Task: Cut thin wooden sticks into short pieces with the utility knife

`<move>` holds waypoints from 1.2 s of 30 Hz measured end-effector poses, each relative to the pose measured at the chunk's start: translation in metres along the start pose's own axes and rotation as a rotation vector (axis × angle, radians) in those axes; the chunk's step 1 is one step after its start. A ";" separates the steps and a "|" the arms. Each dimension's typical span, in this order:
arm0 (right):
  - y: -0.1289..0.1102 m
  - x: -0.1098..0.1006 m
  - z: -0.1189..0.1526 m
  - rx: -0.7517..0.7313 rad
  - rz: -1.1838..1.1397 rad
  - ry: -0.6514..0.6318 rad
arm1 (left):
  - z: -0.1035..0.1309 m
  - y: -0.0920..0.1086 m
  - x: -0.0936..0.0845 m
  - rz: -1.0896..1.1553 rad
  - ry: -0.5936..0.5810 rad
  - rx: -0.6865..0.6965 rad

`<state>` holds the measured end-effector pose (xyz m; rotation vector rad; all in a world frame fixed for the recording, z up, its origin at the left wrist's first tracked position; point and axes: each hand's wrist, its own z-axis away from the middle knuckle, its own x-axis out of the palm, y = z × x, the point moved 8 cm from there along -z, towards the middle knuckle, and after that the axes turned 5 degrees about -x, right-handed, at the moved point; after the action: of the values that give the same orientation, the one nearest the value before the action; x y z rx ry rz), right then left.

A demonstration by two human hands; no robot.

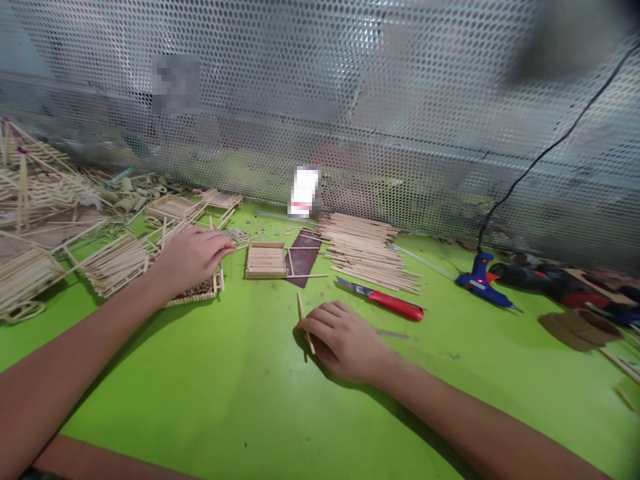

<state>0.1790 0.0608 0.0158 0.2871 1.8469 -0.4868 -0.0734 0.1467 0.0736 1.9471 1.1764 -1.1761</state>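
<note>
My right hand point(345, 340) rests low over the table, its fingers closed round a short wooden stick point(301, 307) that points away from me. Pinched together, the fingers of my left hand point(193, 257) hold a thin stick point(242, 247), of which only a short end shows. Below that hand is an open tray built of sticks point(193, 297), partly hidden by the wrist. Between the hands, a bit farther off, sits a small square stick box point(266, 260) beside a dark brown plate point(304, 257) with loose sticks across it.
A red utility knife point(395, 305) lies beyond my right hand, before a pile of sticks point(365, 250). A blue glue gun point(483, 283) and a tape roll point(580, 328) are at right. More stick structures point(30, 173) crowd the left. Perforated metal sheeting point(425, 133) closes off the back.
</note>
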 end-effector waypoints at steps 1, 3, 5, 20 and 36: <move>0.000 0.000 0.000 0.001 -0.007 0.002 | 0.000 0.000 0.000 -0.003 0.002 0.005; 0.000 0.001 0.000 0.004 -0.017 0.005 | 0.001 0.001 0.000 -0.015 0.002 0.018; 0.001 0.001 0.000 0.005 -0.015 0.003 | 0.001 0.001 -0.002 -0.037 0.007 0.034; 0.000 0.000 -0.002 0.022 -0.019 -0.024 | 0.002 0.006 -0.006 0.016 0.080 0.053; 0.001 0.001 -0.002 0.025 -0.034 -0.015 | 0.002 0.008 -0.005 -0.018 0.076 0.082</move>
<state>0.1779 0.0626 0.0153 0.2685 1.8342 -0.5341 -0.0681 0.1395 0.0770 2.0623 1.2042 -1.1866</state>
